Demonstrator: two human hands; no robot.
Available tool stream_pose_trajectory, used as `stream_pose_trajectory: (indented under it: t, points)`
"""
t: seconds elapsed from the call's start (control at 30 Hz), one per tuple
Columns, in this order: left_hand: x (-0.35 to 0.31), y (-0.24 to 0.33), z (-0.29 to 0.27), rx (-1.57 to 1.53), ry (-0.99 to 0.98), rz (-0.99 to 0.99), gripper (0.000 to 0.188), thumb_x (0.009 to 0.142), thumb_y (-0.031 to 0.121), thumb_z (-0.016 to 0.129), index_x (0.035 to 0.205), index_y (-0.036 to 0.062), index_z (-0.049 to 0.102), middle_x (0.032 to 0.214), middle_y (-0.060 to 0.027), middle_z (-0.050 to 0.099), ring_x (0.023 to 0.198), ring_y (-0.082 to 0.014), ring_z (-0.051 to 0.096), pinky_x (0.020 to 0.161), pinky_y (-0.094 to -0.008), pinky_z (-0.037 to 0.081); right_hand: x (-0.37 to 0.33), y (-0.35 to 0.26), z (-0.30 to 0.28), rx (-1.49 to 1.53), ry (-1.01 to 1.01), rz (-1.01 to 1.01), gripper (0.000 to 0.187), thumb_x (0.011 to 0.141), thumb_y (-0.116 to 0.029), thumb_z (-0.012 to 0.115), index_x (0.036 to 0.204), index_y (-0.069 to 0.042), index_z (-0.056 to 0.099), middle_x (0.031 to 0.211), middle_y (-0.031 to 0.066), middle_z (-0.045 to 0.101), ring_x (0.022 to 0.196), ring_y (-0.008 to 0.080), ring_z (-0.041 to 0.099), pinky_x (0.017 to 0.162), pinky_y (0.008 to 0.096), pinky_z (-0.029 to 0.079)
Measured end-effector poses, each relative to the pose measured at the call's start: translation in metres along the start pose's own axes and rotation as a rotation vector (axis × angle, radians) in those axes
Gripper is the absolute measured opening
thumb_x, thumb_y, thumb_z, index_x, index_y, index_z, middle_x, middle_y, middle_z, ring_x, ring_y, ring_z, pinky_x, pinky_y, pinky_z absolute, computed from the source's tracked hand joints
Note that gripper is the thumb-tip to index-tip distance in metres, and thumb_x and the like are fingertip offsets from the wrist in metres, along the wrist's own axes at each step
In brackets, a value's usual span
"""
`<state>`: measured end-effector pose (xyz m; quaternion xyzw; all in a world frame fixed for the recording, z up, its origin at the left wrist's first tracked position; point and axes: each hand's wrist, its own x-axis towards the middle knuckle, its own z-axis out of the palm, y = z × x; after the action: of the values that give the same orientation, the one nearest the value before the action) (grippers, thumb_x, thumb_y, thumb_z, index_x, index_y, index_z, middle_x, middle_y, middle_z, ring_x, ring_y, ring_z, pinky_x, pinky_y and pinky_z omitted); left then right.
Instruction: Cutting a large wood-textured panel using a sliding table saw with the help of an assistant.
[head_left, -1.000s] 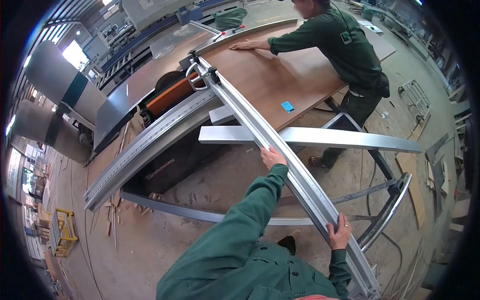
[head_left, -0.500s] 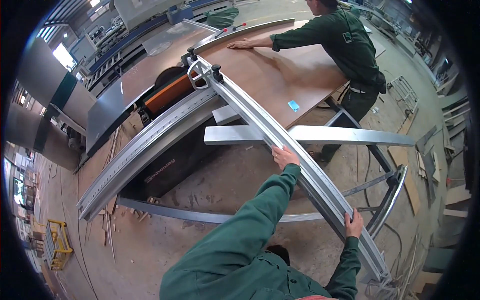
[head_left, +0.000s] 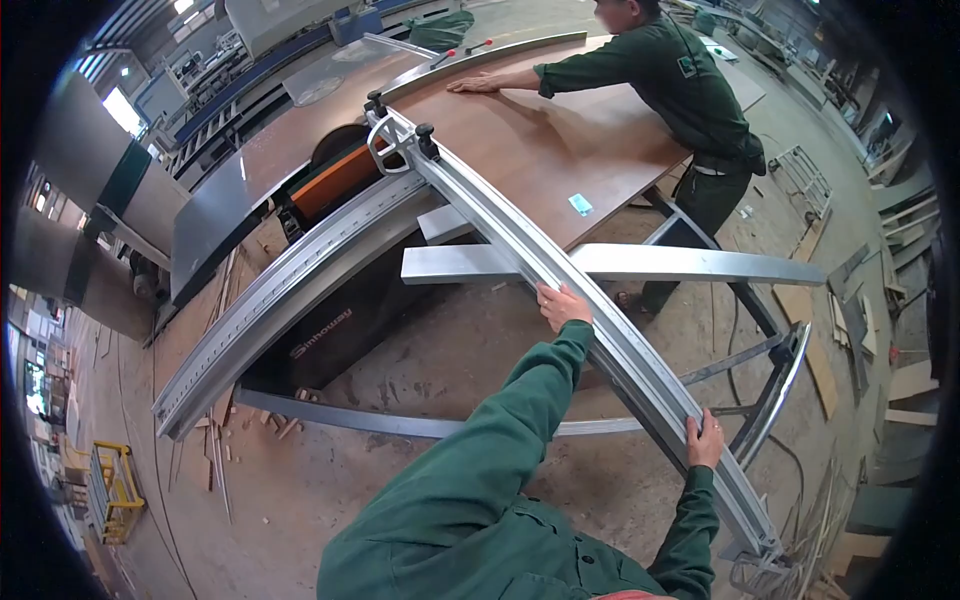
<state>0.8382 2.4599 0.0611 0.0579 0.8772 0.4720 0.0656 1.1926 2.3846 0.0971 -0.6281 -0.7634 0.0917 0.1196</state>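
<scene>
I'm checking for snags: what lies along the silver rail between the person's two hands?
In the head view, only a bare stretch of silver rail runs between the left hand and right hand.

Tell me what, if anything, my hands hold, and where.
The long silver rail: left hand on its left edge around midway, right hand toward its near end. Whether either grips underneath cannot be seen.

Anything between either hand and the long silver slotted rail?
Nothing visible. The left hand touches the long silver slotted rail along its near-left edge; the right hand lies on it farther down. The silver crossbar passes under the rail, beyond the left hand.
</scene>
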Motion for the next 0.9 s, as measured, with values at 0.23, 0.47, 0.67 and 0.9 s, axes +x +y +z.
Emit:
stream_pose_trajectory:
  t: [0.23,0.47,0.67,0.9]
  points:
    - [-0.009,0.011,-0.006,0.066,0.008,-0.006,0.051,0.089,0.026,0.044,0.129,-0.0016,0.030,0.126,-0.0179,0.040,0.104,-0.0356,0.047,0.085,-0.0433,0.043,-0.001,0.006,-0.008,-0.008,0.019,-0.019,0.053,0.084,-0.044,0.049,0.117,-0.003,0.051,0.108,0.0155,0.055,0.099,0.0334,0.049,0.088,0.0401,0.036]
    - [-0.007,0.011,-0.004,0.072,0.020,0.005,0.052,0.089,0.029,0.044,0.130,-0.0005,0.029,0.125,-0.0180,0.041,0.104,-0.0354,0.047,0.084,-0.0435,0.044,0.002,0.006,-0.009,-0.028,0.023,-0.025,0.052,0.085,-0.044,0.049,0.116,-0.003,0.051,0.108,0.0169,0.055,0.101,0.0342,0.049,0.088,0.0406,0.036]
    - [-0.012,0.010,-0.004,0.102,0.010,-0.008,0.052,0.089,0.030,0.044,0.130,0.0006,0.029,0.124,-0.0170,0.042,0.103,-0.0346,0.048,0.082,-0.0434,0.045,-0.001,0.012,-0.006,-0.056,0.043,-0.043,0.052,0.086,-0.045,0.046,0.116,-0.004,0.052,0.107,0.0160,0.055,0.100,0.0326,0.050,0.087,0.0400,0.037]
    - [-0.010,0.006,-0.002,0.117,0.037,0.004,0.052,0.090,0.032,0.042,0.130,0.0014,0.029,0.122,-0.0169,0.043,0.102,-0.0345,0.049,0.080,-0.0442,0.046,-0.001,0.014,-0.005,-0.024,0.023,-0.037,0.052,0.085,-0.045,0.048,0.117,-0.003,0.051,0.108,0.0179,0.054,0.102,0.0341,0.048,0.090,0.0420,0.035]
